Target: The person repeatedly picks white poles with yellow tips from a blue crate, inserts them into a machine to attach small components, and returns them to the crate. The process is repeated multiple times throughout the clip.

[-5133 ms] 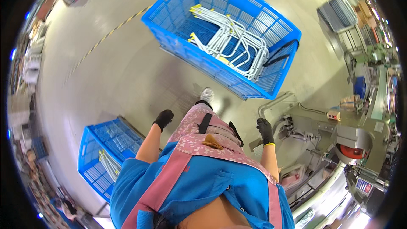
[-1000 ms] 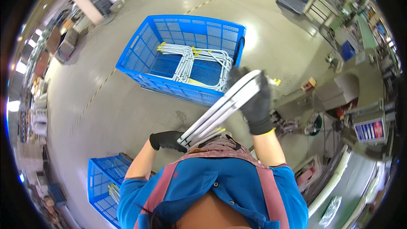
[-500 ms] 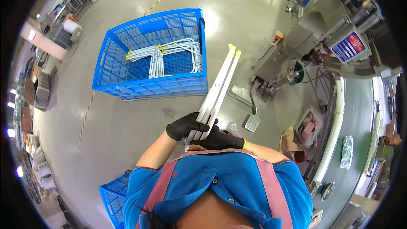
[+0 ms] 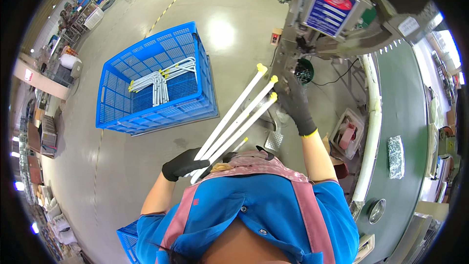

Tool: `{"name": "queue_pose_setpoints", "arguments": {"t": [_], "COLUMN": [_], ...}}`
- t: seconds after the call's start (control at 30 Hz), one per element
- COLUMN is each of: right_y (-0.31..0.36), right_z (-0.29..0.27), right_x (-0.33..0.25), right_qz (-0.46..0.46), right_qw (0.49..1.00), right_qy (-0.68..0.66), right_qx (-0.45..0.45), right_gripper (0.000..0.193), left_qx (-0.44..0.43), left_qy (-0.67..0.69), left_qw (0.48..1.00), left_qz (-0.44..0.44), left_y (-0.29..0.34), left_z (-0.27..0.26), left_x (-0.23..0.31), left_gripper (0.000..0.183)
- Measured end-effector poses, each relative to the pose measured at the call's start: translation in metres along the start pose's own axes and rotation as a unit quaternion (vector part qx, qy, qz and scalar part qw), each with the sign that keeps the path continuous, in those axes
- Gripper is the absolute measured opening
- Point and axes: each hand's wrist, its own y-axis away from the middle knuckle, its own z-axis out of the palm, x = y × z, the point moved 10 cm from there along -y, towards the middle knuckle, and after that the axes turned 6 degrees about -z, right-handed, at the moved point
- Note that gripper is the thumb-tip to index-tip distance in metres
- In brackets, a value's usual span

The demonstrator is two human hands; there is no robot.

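Observation:
My left hand [image 4: 185, 165], in a black glove, is closed around the lower ends of several white metal tubes [image 4: 232, 124] with yellow end caps. The tubes slant up to the right and fan apart at their capped ends. A shorter piece with a yellow tip [image 4: 242, 143] shows below them. My right hand [image 4: 295, 103], also black-gloved, is beside the yellow caps with its fingers stretched upward. Its fingertips blend into the dark machine behind, so whether they touch a cap is unclear.
A blue plastic crate [image 4: 161, 112] on the floor at the left holds bent white tubes [image 4: 159, 85]. A metal machine [image 4: 337, 34] stands close at the upper right, with a foot pedal [image 4: 274, 141] below. A green-topped bench [image 4: 415, 117] runs along the right, bearing a round metal dish [image 4: 376, 211].
My right hand has left the lower part of the tubes and moved up and right to their capped ends. The tubes have spread apart in my left hand. My view has shifted toward the machine.

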Motion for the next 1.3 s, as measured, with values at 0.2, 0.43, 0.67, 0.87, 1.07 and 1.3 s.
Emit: {"name": "queue_pose_setpoints", "arguments": {"t": [0.2,0.43,0.67,0.87,1.07,1.3], "right_y": [-0.018,-0.012,-0.017,-0.037,-0.050,-0.053], "right_z": [0.002,-0.013,-0.024,-0.045,-0.041,-0.023], "right_x": [0.062,0.093,0.087,0.083,0.087,0.103], "right_qz": [0.089,0.153,0.095,0.104,0.064,0.073], "right_qw": [0.984,0.868,0.945,0.993,0.967,0.985], "right_qy": [-0.139,-0.463,-0.310,-0.060,-0.234,-0.156], "right_qx": [-0.068,0.094,0.039,0.003,0.074,-0.002], "right_gripper": [0.041,0.024,0.024,0.036,0.032,0.029], "left_qx": [-0.042,0.007,0.005,0.002,0.022,0.009], "left_qy": [-0.014,-0.044,0.022,0.045,-0.017,0.009], "left_qw": [0.999,0.999,0.999,0.997,0.999,1.000], "left_qz": [0.009,0.025,0.036,0.065,0.030,0.012], "left_y": [-0.023,-0.047,-0.058,-0.051,-0.053,-0.068], "left_z": [0.058,0.084,0.083,0.070,0.051,0.048], "left_x": [0.009,0.010,0.016,0.060,0.071,0.042], "left_gripper": [0.053,0.041,0.042,0.053,0.050,0.049]}}
